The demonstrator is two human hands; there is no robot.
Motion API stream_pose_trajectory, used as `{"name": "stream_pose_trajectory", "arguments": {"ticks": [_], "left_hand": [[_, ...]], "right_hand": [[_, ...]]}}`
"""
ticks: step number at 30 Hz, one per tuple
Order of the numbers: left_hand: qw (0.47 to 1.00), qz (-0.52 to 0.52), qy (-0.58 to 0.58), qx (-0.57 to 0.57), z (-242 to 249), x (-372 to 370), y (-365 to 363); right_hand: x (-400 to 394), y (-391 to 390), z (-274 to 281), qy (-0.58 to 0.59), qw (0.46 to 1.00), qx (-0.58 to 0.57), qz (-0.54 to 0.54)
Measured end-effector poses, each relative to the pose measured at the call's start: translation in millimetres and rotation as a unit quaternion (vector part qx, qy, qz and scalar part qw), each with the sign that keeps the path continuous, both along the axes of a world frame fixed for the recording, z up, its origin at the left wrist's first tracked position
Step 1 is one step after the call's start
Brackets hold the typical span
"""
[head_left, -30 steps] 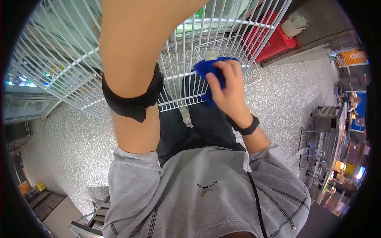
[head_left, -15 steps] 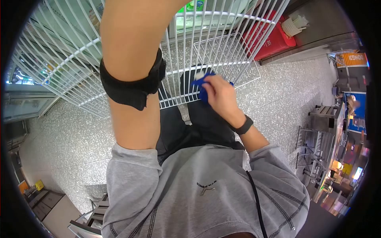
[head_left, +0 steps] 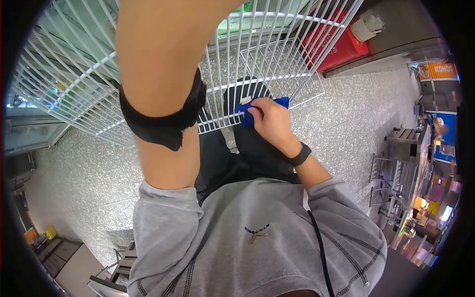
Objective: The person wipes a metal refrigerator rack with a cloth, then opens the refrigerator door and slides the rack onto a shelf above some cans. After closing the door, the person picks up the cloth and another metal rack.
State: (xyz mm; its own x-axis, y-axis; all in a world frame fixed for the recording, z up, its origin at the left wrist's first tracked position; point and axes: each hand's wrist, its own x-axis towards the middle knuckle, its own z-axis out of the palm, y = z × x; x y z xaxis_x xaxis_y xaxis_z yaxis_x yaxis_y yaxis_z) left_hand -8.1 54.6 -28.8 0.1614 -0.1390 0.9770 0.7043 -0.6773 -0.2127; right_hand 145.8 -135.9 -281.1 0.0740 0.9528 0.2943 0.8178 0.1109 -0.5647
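Observation:
My right hand [head_left: 271,119] is closed around a bunched blue cloth [head_left: 249,119], parts of which stick out on both sides of the fingers. A small white patch shows at the cloth's upper edge. The cloth is against the near edge of a white wire shelf [head_left: 267,78], with the shelf's thin bars running away from me. My left arm, with a black strap [head_left: 157,129] round it, reaches up over the shelf. Its hand is beyond the top edge of the view.
Behind the shelf a glass-fronted cooler [head_left: 282,25] shows in part. A red bin [head_left: 341,47] stands at the upper right, with a woven white container [head_left: 363,32] on it. Metal stools [head_left: 396,173] are at the right, and a dark slatted stool [head_left: 123,265] at the lower left.
My right hand has shifted slightly left and down along the shelf edge, and the blue cloth now spreads further out on its right. My left arm has moved slightly left.

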Motion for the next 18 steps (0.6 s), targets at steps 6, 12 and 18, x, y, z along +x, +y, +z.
{"name": "stream_pose_trajectory", "arguments": {"ticks": [6,12,18], "left_hand": [[1.000,-0.009,0.001,-0.005,0,-3,-4],[1.000,-0.009,0.006,-0.016,-3,-5,-6],[1.000,-0.017,0.010,-0.014,0,-9,-9]], "right_hand": [[-6,26,60,0.004,0.996,0.080,-0.039],[1,4,2,-0.016,0.999,-0.031,-0.001],[-5,20,52,0.013,0.998,0.056,-0.027]]}}
